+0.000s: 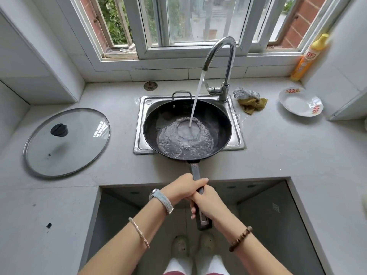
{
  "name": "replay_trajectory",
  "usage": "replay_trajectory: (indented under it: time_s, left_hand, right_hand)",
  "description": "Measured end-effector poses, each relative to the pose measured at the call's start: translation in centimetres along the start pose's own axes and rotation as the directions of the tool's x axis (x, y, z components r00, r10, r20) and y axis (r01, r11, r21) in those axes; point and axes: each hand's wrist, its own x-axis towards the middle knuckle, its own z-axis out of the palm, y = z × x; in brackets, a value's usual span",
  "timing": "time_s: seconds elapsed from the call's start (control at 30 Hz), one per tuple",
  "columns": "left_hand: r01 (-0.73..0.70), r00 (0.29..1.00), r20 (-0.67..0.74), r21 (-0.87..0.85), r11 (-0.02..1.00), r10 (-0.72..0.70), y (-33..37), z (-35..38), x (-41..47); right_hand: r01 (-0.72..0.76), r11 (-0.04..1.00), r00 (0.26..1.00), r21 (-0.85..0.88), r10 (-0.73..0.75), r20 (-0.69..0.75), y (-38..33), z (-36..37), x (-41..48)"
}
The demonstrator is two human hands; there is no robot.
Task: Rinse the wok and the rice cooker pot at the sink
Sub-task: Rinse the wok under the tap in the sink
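A black round metal wok (158, 120) sits over the square stainless steel sink (140, 135), its rim reaching past the sink's near edge. Its long dark handle (195, 172) points back toward the person. A curved chrome faucet (228, 56) pours a stream of water (195, 100) into the middle of the wok, where a rippling pool covers the bottom.

Both hands hold the handle. The left hand (182, 186), with a pale-strapped watch (161, 200) on its wrist, has its grip closed round the handle nearer the wok. The right hand (206, 203) has its grip wrapped round it just behind, touching the left, and the handle's end sticks out below.

On the grey stone tabletop (278, 155), a round glass lid with a black knob (67, 141) lies well to the left of the sink. To the right of the faucet lie crumpled grey and olive cloths (250, 100), then a white dish with red markings (299, 104). A yellow and orange squeeze bottle (308, 58) stands in the far right corner.
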Motion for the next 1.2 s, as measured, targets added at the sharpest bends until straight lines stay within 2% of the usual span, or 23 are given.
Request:
replay_trajectory:
  time_s: [0.17,0.27,0.57,0.7,1.0,1.2]
  left_hand:
    - [0.008,1.000,-0.013,-0.082,0.997,-0.009,1.8,-1.9,-0.1]
    - [0.010,1.000,-0.016,-0.088,0.996,-0.011,2.0,-2.0,-0.2]
    - [0.004,1.000,0.026,0.063,0.998,-0.005,-0.4,0.3,-0.4]
    - [0.025,0.998,0.054,0.081,0.996,-0.030,-1.2,0.9,-0.2]
    - [-0.024,1.000,-0.002,-0.037,0.999,0.024,-0.3,-0.6,-0.5]
    - [0.002,1.000,-0.012,-0.086,0.996,-0.003,0.5,-1.2,-0.1]
  right_hand:
    - [-0.015,0.994,1.000,0.113,0.013,0.017,-2.8,-0.7,0.3]
    - [-0.026,0.993,0.999,0.114,0.022,0.032,-3.0,-0.9,0.4]
    - [-0.014,0.999,0.999,0.049,0.013,0.038,0.6,0.4,-0.3]
    - [0.010,1.000,0.999,0.019,-0.011,0.040,1.6,1.0,-0.4]
    - [0.019,1.000,0.999,0.002,-0.019,0.037,-0.8,0.3,-0.3]
    - [-0.014,1.000,0.999,0.006,0.014,0.033,-2.4,-0.3,-0.3]
